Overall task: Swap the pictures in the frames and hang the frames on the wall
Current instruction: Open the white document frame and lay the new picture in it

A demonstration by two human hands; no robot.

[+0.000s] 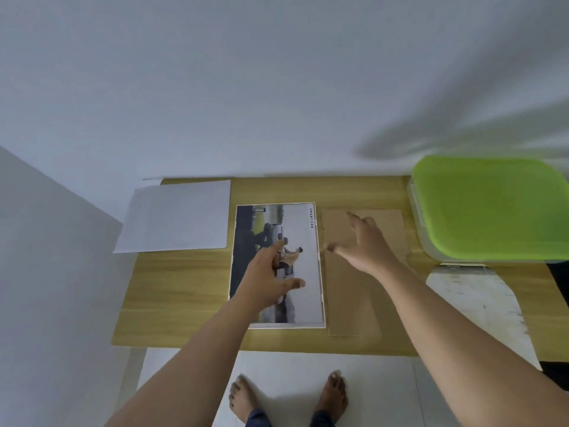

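A white-edged frame holding a car picture [303, 272] lies flat in the middle of the wooden table [178, 288]. My left hand [268, 272] hovers over the picture's lower left, fingers spread, holding nothing. Right of the frame lies a brown cardboard backing board [351, 300]. My right hand [363, 241] is above its upper part, fingers apart and empty. A white sheet [175, 217] lies at the table's far left corner. Another white-grey sheet or picture [480, 306] lies at the right, partly off the table's front edge.
A clear plastic box with a green lid [489, 208] stands at the table's far right corner. A plain white wall [246, 87] rises behind the table. My bare feet [289, 396] stand on the white floor before the table.
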